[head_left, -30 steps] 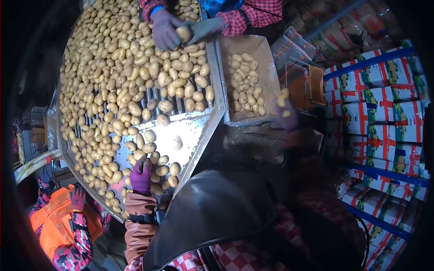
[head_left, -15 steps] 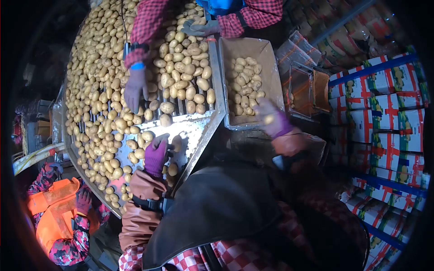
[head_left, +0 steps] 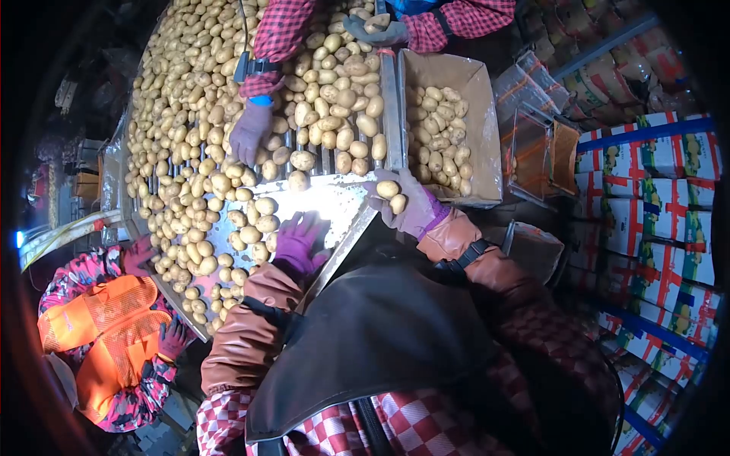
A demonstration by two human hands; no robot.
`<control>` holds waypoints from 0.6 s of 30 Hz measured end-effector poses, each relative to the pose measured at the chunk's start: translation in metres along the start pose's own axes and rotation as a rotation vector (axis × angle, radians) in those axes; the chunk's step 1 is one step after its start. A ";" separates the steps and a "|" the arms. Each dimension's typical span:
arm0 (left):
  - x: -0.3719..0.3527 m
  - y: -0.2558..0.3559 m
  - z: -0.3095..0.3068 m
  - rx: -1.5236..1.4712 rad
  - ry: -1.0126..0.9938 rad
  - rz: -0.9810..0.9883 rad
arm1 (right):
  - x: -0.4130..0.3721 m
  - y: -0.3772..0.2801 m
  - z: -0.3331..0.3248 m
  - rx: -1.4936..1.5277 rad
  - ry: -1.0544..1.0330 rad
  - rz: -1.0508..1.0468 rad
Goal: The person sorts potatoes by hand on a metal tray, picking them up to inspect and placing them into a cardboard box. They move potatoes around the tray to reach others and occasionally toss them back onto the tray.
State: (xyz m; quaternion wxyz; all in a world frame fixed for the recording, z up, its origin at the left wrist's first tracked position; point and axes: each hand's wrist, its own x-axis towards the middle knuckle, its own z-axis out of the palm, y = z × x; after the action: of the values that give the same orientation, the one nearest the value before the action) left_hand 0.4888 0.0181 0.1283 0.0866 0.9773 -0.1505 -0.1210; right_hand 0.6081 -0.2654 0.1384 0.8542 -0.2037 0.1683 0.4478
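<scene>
My left hand [head_left: 300, 242], in a purple knitted glove, rests on the bare metal apron [head_left: 334, 204] at the near end of the sorting table. Its fingers are spread and nothing shows in them; potatoes [head_left: 249, 234] lie just left of it. Over the table's right corner, my right hand [head_left: 414, 209] wears a glove with a pale palm. Two potatoes [head_left: 398, 204] are in its grasp. Beyond this hand stands a lined cardboard box [head_left: 480, 114], partly filled with potatoes [head_left: 439, 137].
Across the table, a co-worker's gloved hand [head_left: 249, 135] touches potatoes on the rollers; their other hand [head_left: 379, 32] holds a potato. Another person in an orange vest [head_left: 114, 327] is at lower left. Strapped stacks of printed cartons [head_left: 646, 220] stand at right.
My right hand has come left from over the box to the table corner, two potatoes now clear in it. My left hand's fingers have spread on the metal. The view has shifted.
</scene>
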 end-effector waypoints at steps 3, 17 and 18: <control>0.004 -0.053 0.028 -0.258 0.026 -0.275 | -0.003 -0.003 0.003 0.075 0.062 -0.017; -0.059 -0.055 0.035 -0.252 0.571 -0.346 | -0.049 -0.042 -0.038 0.015 0.404 -0.202; -0.067 -0.056 0.027 -0.284 0.532 -0.356 | -0.068 -0.049 -0.053 0.048 0.268 -0.279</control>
State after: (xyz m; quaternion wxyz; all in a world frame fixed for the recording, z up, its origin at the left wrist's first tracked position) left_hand 0.4351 0.0886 0.1046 0.2356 0.9637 0.0686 0.1049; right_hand 0.6068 -0.3644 0.1341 0.8825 -0.2626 0.2611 0.2898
